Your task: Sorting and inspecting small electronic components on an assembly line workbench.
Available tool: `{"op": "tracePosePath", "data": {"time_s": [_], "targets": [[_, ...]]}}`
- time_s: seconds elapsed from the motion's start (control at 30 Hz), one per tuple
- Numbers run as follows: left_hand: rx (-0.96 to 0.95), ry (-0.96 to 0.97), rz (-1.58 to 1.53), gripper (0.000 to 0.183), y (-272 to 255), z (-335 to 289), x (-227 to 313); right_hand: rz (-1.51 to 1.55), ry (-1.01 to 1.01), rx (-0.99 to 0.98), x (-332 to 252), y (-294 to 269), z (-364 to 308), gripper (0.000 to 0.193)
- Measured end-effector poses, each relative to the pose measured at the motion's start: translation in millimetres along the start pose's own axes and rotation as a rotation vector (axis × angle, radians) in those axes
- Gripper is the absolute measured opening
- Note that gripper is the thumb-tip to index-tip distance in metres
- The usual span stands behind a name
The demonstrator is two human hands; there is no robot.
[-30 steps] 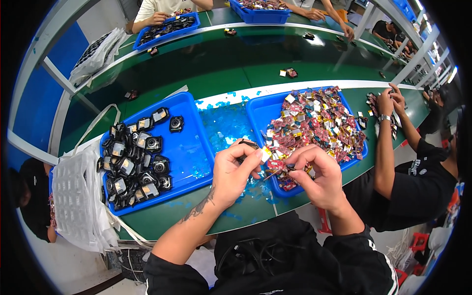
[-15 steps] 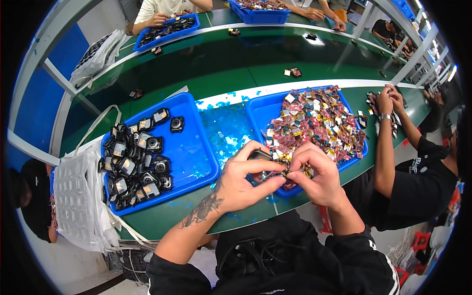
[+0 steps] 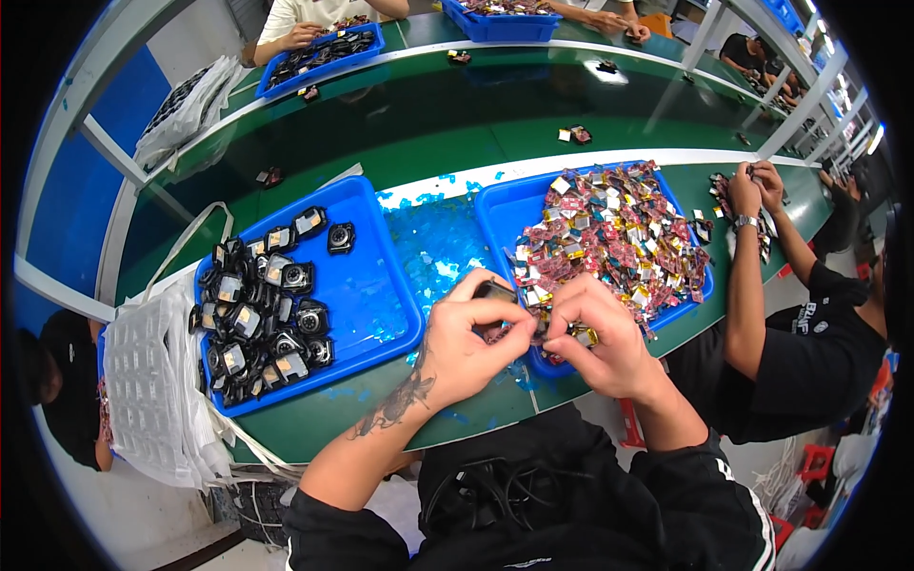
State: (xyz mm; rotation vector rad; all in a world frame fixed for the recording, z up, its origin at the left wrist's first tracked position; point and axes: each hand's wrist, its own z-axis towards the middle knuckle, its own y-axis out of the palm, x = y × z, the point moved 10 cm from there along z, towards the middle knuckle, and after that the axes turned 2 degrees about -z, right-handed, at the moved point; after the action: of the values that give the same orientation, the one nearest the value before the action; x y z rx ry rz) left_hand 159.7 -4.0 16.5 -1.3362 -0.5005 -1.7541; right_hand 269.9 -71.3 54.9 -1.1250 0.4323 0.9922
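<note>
Dark casing (image 3: 497,293) was clamped in the left hand (image 3: 462,344), under its curled fingers. Right hand (image 3: 609,335) just beside, bent inward; could not tell whether it gripped anything. Left of both, a blue tray (image 3: 386,276) of black housings (image 3: 249,322); beyond the right hand, a second tray (image 3: 492,207) of reddish boards (image 3: 609,238).

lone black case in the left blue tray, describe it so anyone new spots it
On the green bench, find the left blue tray with its heap of black cases. Toward the tray's far end, the lone black case lies with a round ring facing up. It is the rightmost, set apart from the heap on bare blue.
</note>
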Motion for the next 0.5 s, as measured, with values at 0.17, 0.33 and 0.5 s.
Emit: {"op": "tracePosePath", "data": {"time_s": [0.17,0.33,0.5], "targets": [[0.103,-0.203,-0.150,0.010,-16.0,0.9,-25.5,0.025,0.020,0.133,7.8,-16.1,-10.4,0.016],[0.107,-0.387,-0.404,0.015,-5.6,-5.0,-39.3,-0.457,0.170,0.221,21.8,-41.3,-4.6,0.013],[0.075,-0.412,-0.569,0.014,5.0,-9.0,-39.6,0.312,0.337,0.274,29.5,-15.8,-0.4,0.014]]}}
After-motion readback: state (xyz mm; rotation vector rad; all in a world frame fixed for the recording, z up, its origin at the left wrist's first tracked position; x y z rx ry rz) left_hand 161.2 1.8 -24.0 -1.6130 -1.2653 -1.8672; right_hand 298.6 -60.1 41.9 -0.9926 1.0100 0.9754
